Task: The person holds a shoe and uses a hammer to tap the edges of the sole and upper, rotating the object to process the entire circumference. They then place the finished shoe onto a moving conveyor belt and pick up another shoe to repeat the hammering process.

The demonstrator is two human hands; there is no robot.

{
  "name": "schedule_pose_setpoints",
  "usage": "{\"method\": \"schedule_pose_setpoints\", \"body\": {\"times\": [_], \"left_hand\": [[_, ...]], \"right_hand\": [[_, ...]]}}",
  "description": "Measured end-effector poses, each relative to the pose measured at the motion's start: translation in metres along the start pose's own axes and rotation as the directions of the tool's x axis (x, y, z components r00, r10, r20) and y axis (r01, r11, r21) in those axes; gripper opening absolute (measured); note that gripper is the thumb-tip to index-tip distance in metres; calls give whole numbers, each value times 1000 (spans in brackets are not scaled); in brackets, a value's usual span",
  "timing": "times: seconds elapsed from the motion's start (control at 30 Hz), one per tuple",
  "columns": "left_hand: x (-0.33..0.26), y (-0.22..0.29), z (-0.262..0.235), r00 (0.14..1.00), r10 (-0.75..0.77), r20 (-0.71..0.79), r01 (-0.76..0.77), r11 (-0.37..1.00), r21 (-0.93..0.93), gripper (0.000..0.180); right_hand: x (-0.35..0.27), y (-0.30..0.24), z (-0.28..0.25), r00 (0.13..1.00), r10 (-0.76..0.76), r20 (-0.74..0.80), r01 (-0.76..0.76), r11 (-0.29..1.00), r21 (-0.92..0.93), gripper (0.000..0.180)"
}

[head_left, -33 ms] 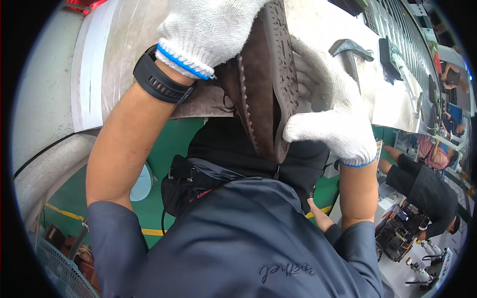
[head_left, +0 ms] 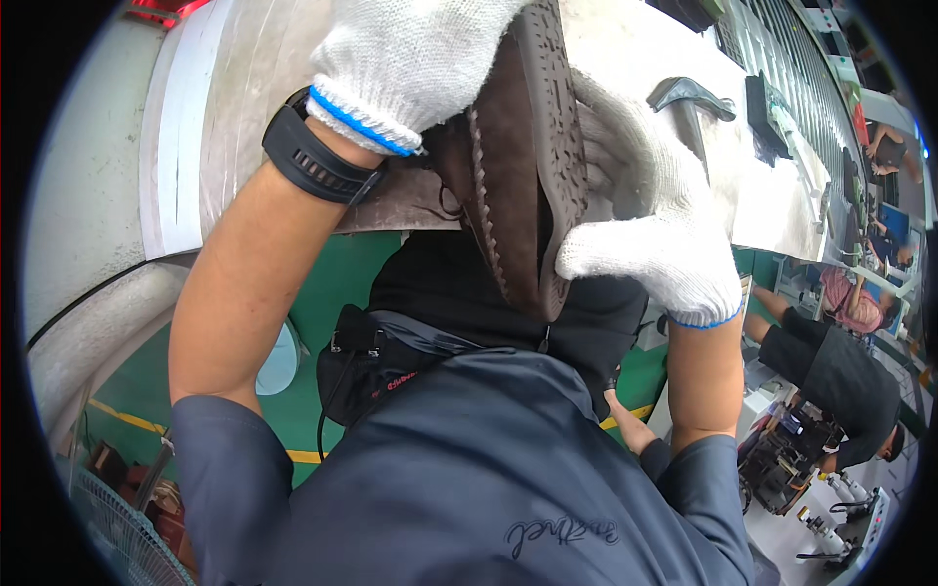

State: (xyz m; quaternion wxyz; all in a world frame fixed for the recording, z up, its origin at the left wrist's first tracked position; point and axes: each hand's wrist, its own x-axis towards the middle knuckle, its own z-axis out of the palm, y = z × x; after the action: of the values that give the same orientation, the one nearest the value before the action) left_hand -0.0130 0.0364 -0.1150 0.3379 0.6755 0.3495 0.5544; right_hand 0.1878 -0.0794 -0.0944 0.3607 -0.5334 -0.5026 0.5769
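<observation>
Brown shoe point(head_left: 523, 156) held up close over the worktable point(head_left: 244, 88), sole edge toward camera, stitched seam visible. Left hand point(head_left: 410, 59) (white knit glove, black watch point(head_left: 315, 154) at wrist) clamps its upper end. Right hand point(head_left: 650, 230), gloved, fingers wrapped around its lower side. Hammer point(head_left: 689, 98) lies on the table right of shoe.

A long grey table point(head_left: 244, 117) runs far ahead. The floor point(head_left: 332, 283) is green with a yellow line point(head_left: 127, 420).
</observation>
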Motion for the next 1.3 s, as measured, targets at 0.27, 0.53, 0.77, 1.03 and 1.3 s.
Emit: {"method": "schedule_pose_setpoints", "body": {"times": [0.27,0.53,0.77,1.03,1.3], "left_hand": [[2,2,0,997,-69,-17,69,998,6,41],[2,-4,7,999,28,-41,-28,1000,6,39],[2,5,2,995,-95,-22,93,992,-80,37],[3,-2,1,999,-6,-47,5,1000,-26,40],[3,-27,8,989,89,-116,-79,993,86,45]], "right_hand": [[2,-1,3,1000,6,-4,-6,1000,18,133],[6,-6,-1,999,52,10,-52,996,68,142],[5,-12,4,999,41,0,-41,999,-24,135],[7,-15,3,993,117,12,-117,987,114,131],[7,-19,12,991,121,-52,-117,991,66,131]]}}
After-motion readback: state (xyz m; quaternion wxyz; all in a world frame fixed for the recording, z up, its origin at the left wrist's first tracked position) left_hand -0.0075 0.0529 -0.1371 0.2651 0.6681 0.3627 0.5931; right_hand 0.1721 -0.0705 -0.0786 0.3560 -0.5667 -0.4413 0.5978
